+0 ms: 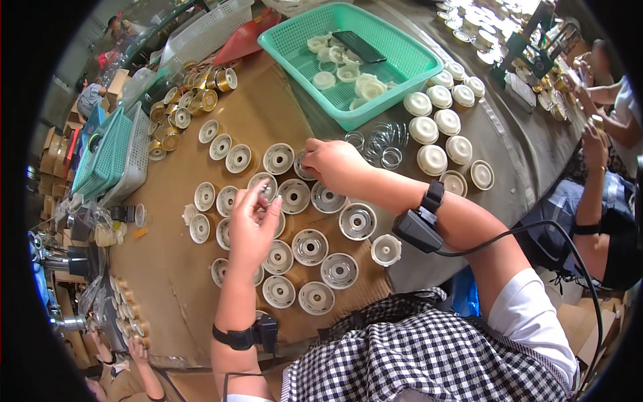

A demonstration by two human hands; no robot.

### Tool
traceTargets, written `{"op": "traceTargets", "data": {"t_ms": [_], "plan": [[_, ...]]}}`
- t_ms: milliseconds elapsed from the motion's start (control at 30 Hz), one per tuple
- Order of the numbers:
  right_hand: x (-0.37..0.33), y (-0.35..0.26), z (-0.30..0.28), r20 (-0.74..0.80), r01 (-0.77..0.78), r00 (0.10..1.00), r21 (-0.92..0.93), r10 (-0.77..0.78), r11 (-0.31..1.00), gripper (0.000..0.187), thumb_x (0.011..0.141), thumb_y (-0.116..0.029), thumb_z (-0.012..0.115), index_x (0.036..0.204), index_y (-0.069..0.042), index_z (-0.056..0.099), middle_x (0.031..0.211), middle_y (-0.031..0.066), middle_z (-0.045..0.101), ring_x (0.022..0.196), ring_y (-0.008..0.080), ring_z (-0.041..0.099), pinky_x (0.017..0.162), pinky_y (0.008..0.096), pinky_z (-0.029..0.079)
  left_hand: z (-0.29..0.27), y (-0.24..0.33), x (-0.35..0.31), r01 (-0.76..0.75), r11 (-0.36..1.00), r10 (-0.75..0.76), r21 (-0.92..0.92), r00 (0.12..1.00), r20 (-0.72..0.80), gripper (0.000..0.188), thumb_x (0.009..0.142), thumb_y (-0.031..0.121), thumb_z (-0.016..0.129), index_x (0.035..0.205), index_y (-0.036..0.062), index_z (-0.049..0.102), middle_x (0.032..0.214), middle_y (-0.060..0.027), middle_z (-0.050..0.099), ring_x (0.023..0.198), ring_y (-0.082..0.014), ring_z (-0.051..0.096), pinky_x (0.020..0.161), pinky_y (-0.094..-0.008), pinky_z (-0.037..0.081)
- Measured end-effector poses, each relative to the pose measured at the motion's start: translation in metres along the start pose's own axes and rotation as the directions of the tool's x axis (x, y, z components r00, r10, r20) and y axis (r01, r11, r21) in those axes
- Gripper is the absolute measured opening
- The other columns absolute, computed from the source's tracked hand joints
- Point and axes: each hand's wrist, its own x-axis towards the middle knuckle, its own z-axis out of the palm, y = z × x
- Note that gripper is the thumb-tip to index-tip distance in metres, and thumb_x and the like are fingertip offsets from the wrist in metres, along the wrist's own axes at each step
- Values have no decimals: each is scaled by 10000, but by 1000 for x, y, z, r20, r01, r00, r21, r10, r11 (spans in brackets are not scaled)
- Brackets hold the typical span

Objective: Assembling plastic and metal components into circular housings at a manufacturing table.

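Several round white-rimmed parts with silver dished centres, such as this round part [310, 247], stand in loose rows on a brown cardboard sheet [157, 268]. My left hand [253, 231] is over the middle of these rows. Its thumb and fingers come together near a small shiny bit that I cannot make out. At the far side of the group, my right hand [335, 164] bends its fingers down over another round part [303, 167], partly hiding it; what its fingertips hold is hidden. Clear rings [390, 158] lie beyond my right wrist.
A green basket [348, 119] at the back holds white plastic pieces and a black slotted piece. White round caps [432, 159] stand right of it. Gold-sided round parts [201, 100] are heaped at far left. A white-toothed part [386, 250] sits near my right forearm. Co-workers sit at both sides.
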Motion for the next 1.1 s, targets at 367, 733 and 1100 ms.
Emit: {"op": "traceTargets", "data": {"t_ms": [367, 733, 1100], "plan": [[-48, 17, -28, 226, -288, 893, -378, 389, 880, 241, 825, -165, 732, 1048, -76, 708, 1085, 99, 679, 966, 278, 705, 810, 437, 593, 31, -28, -8, -406, 636, 472, 656, 877, 85, 466, 885, 90, 706, 1345, 37, 650, 1122, -119, 657, 1049, -317, 611, 940, -449, 465], [-93, 19, -56, 62, -382, 870, 712, 489, 589, 213, 927, -66, 719, 1133, -9, 724, 924, 77, 652, 728, 139, 697, 555, 311, 535, 33, -27, -12, -445, 673, 506, 591, 860, 72, 343, 873, 42, 684, 1214, 18, 707, 1134, -118, 696, 1064, -330, 659, 1071, -506, 480], [92, -29, -5, 320, -61, 939, -204, 125, 977, 98, 837, -118, 694, 896, -58, 746, 894, 114, 710, 899, 339, 695, 779, 394, 580, 27, -5, -11, -384, 732, 487, 563, 872, -39, 112, 886, 47, 670, 979, 34, 731, 1020, -85, 733, 1018, -303, 685, 1089, -516, 443]]}}
